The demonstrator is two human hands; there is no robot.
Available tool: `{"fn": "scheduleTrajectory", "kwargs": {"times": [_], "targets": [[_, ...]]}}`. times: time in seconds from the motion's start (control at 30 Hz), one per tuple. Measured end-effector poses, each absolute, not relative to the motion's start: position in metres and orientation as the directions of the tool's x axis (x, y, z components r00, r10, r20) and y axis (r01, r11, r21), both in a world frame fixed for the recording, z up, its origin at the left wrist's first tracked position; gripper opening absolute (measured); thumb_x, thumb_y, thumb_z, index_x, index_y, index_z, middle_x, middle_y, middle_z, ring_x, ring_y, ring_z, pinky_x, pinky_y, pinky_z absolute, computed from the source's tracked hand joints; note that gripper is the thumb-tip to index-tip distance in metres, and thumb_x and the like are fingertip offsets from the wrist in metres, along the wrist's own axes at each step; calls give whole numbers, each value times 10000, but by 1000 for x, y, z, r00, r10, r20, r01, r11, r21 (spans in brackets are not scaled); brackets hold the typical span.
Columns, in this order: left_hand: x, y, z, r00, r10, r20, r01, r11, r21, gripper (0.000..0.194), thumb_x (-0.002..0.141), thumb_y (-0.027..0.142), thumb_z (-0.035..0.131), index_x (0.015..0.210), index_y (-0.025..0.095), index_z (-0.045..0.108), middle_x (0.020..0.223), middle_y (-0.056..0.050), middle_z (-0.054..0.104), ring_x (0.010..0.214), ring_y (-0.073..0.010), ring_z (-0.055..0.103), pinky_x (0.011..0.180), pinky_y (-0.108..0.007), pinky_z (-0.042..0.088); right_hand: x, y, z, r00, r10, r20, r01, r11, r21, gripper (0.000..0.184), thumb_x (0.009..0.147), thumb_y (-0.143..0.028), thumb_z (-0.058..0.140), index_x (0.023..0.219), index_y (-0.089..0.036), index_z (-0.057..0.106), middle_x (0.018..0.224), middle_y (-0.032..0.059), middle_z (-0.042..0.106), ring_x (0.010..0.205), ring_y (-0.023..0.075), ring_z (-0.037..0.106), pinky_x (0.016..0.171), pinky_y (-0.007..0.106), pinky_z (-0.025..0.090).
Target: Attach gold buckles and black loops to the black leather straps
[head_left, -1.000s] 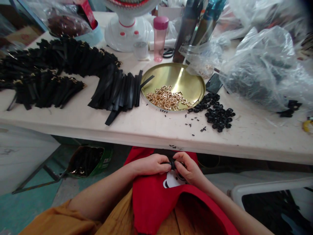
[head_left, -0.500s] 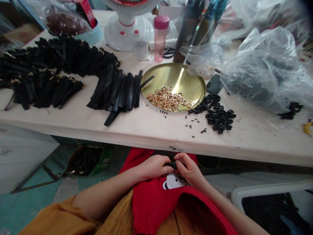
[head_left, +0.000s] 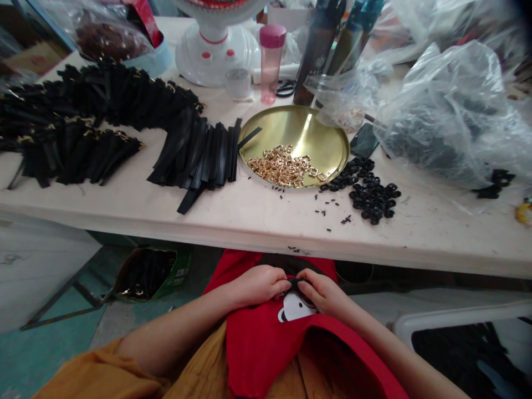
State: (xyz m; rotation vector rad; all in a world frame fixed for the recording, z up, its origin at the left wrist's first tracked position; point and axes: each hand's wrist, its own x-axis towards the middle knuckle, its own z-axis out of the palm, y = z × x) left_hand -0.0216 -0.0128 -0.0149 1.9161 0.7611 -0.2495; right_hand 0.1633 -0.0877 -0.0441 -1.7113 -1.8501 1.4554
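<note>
Below the table's front edge, over a red cloth (head_left: 266,343) on my lap, my left hand (head_left: 257,285) and my right hand (head_left: 322,291) meet fingertip to fingertip. Both pinch a small black piece (head_left: 296,283), mostly hidden by the fingers. On the table above, a round gold tray (head_left: 316,136) holds several small gold buckles (head_left: 282,166). Loose black rings (head_left: 372,197) lie in a heap right of the tray. Flat black straps (head_left: 203,158) are stacked left of the tray.
Heaps of black straps with gold fittings (head_left: 75,122) cover the table's left. A pink bottle (head_left: 271,64), a white fan base (head_left: 216,50) and dark bottles (head_left: 320,50) stand at the back. Clear plastic bags (head_left: 444,116) fill the right. A green box (head_left: 149,271) sits on the floor.
Both hands stay together at my lap, the fingers shifting slightly on the black piece. The view has moved a little; nothing on the table has changed.
</note>
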Motion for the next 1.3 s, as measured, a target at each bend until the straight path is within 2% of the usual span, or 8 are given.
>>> {"fn": "scheduleTrajectory", "kwargs": {"times": [0.17,0.4,0.57,0.67,0.83,0.93,1.13,1.3], "targets": [[-17,-25,-21,787,404,-466,614,-441,654,300,855,328,373,729,170,595,709,-24,638,636,-144,559,522,-220,325,157,-98,-49,-373,831,-412,707,-33,-707,208,835,-296,365,850,-179,537,747,67,618,682,191,576,581,277,394],[-21,-27,-14,783,412,-466,608,-353,711,201,796,311,468,836,165,600,809,-34,655,676,-146,575,527,-208,349,155,-106,-58,-239,890,-387,510,-224,-830,245,863,-343,309,893,-188,497,561,-15,537,500,143,511,470,241,382],[-15,-36,-19,757,452,-472,637,-355,684,259,805,340,443,849,148,611,829,-61,666,716,-173,596,566,-225,384,153,-110,-59,-261,925,-278,519,-108,-848,261,841,-293,353,1008,-174,514,950,93,633,874,198,594,759,317,451],[-12,-33,-16,747,454,-486,655,-377,655,255,802,336,446,870,156,613,848,-62,671,735,-182,605,574,-229,396,154,-107,-53,-269,926,-264,490,-105,-865,281,848,-312,363,1039,-189,528,1011,93,631,935,201,587,808,320,449],[-12,14,7,760,584,-286,605,-473,641,278,818,421,452,943,206,575,892,-21,656,769,-172,596,613,-238,414,160,-62,-33,-60,975,-214,380,-176,-908,379,869,-417,320,1112,-179,485,691,31,615,635,175,586,565,274,463],[-8,52,10,679,727,-98,664,-553,503,293,827,428,452,1003,214,547,928,-29,630,821,-179,574,678,-264,420,165,-21,-26,35,989,-142,375,-145,-916,414,877,-424,293,1147,-149,443,535,-27,504,479,149,499,470,258,406],[-8,108,-5,669,743,-15,727,-650,223,286,823,436,462,929,213,606,933,-55,597,894,-196,539,770,-307,405,180,14,-48,92,994,55,621,-14,-783,358,850,-376,364,1102,-160,497,561,-10,547,510,172,544,508,282,438],[-38,167,15,341,940,-2,940,-341,31,304,887,353,341,1009,185,562,1006,-83,572,969,-190,532,829,-309,401,186,3,-73,69,951,302,657,184,-731,214,828,-321,439,951,-220,581,847,66,679,768,209,640,674,310,507]]}}
